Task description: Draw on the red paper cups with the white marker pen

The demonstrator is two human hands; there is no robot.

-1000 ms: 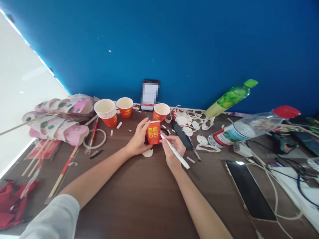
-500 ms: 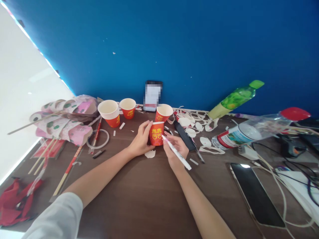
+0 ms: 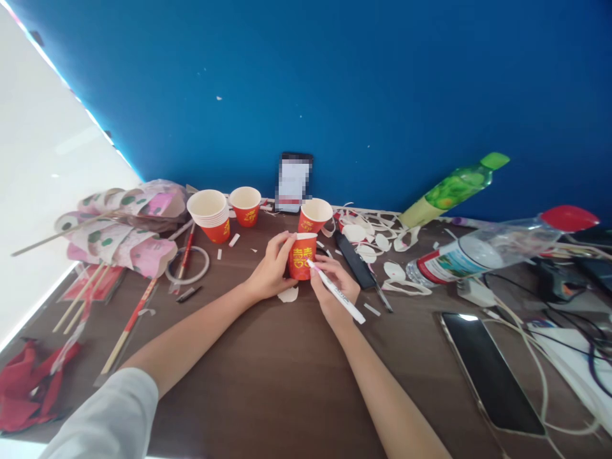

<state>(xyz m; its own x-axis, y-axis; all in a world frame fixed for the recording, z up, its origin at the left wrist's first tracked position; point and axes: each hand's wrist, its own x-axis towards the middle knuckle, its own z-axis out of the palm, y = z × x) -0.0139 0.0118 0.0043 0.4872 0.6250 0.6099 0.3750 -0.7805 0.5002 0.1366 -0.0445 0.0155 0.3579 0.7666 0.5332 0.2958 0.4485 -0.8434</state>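
Observation:
My left hand (image 3: pixel 270 271) is wrapped round a small red paper cup (image 3: pixel 301 256) with a yellow emblem, which stands upside down on the brown table (image 3: pixel 268 382). My right hand (image 3: pixel 335 290) pinches a white marker pen (image 3: pixel 336 292), its tip touching the cup's right side. A white paper scrap (image 3: pixel 288 294) lies just in front of the cup. Another red cup (image 3: pixel 313 215) stands upright right behind it.
A stack of cups (image 3: pixel 210 215) and a single cup (image 3: pixel 245 204) stand at the back left, next to a propped phone (image 3: pixel 293 182). Paper cut-offs (image 3: pixel 377 245), a green bottle (image 3: pixel 449 188), a water bottle (image 3: pixel 482 250), a flat phone (image 3: pixel 488 373), cables, chopsticks (image 3: pixel 129 325) and patterned paper (image 3: pixel 119 236) crowd the sides.
The view shifted slightly, so things sit a little further right. Both hands stay on the cup and pen, with the pen tip moving slightly along the cup's side.

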